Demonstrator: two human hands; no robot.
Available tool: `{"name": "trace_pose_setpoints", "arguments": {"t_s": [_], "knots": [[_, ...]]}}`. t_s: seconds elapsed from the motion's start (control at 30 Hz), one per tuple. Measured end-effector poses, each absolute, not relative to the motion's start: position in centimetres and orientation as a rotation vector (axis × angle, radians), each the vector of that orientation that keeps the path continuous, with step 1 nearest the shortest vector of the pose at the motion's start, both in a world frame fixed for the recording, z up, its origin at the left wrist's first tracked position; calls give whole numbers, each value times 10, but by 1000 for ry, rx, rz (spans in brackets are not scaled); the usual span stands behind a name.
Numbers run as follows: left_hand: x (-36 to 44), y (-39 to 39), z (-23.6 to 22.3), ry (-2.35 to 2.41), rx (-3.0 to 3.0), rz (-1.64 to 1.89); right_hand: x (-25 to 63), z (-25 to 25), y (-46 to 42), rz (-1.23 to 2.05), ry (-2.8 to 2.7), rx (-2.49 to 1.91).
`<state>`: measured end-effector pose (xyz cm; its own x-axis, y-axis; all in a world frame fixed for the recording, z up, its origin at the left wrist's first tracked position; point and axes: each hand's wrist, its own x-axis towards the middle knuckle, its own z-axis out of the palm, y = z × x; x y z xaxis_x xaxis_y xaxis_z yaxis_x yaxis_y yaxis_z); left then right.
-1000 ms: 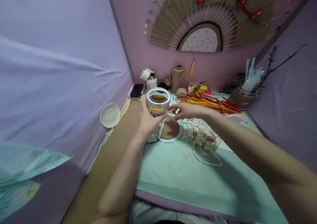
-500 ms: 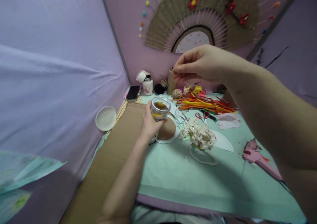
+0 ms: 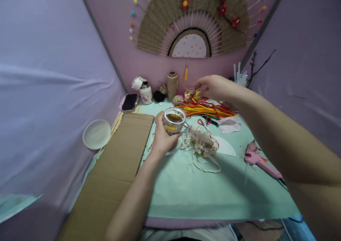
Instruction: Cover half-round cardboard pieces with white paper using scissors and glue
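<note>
My left hand (image 3: 165,138) is wrapped round a clear jar (image 3: 175,122) with a silvery rim and something yellow inside, held above the table. Over the back of the table is my right hand (image 3: 211,87), palm down, its fingers stretched loosely to the left beside a small container (image 3: 190,92); I see nothing held in them. Below it lies a bundle of red, orange and yellow strips (image 3: 205,109). An orange tassel (image 3: 186,73) hangs from the woven fan (image 3: 151,35) on the wall, just left of the right fingertips.
Twine (image 3: 172,86), a bottle (image 3: 146,93) and a phone (image 3: 130,102) line the back. Red-handled scissors (image 3: 205,123) and a crumpled cream bundle (image 3: 202,141) lie mid-table. A pink glue gun (image 3: 262,162) is at right, cardboard (image 3: 117,159) and a fluted dish (image 3: 97,134) at left.
My right hand has come down from in front of the fan to the back of the table, and its pinch has loosened. The view has shifted right; the left hand still holds the jar.
</note>
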<state>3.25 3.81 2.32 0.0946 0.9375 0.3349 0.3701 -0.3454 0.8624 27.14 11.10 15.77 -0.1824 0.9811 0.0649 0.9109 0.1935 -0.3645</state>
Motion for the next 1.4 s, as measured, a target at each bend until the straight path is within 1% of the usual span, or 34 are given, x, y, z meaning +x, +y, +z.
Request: {"name": "trace_pose_setpoints", "arguments": {"t_s": [0.07, 0.17, 0.3, 0.37, 0.43, 0.53, 0.6, 0.73, 0.8, 0.93, 1.03, 1.17, 1.27, 1.4], "knots": [[35, 38, 25, 1293, 1811, 1267, 292, 134, 108, 261, -2179, -2106], [40, 35, 26, 1342, 1941, 1269, 305, 85, 96, 322, -2166, -2351], [45, 33, 26, 1337, 2107, 1258, 297, 27, 82, 273, -2078, -2437], [45, 35, 26, 1337, 2124, 1275, 291, 14, 81, 242, -2035, -2451], [43, 39, 29, 1332, 2072, 1301, 289, 13, 82, 244, -2009, -2457], [38, 48, 36, 1294, 1891, 1342, 292, 26, 78, 281, -2034, -2405], [36, 53, 41, 1281, 1798, 1358, 294, 38, 66, 360, -2130, -2291], [41, 61, 47, 1265, 1753, 1361, 288, 45, 31, 754, -2530, -1934], [46, 61, 46, 1244, 1759, 1352, 280, 40, 20, 830, -2642, -1838], [48, 59, 41, 1225, 1777, 1336, 266, 32, 20, 714, -2752, -1660], [40, 56, 40, 1241, 1766, 1327, 271, 47, 26, 641, -2742, -1591], [29, 56, 38, 1280, 1759, 1329, 298, 102, 26, 485, -2587, -1558], [33, 58, 36, 1264, 1773, 1321, 318, 148, 22, 282, -2227, -1445], [47, 60, 30, 1185, 1858, 1264, 322, 193, 22, 144, -1729, -1375]]}}
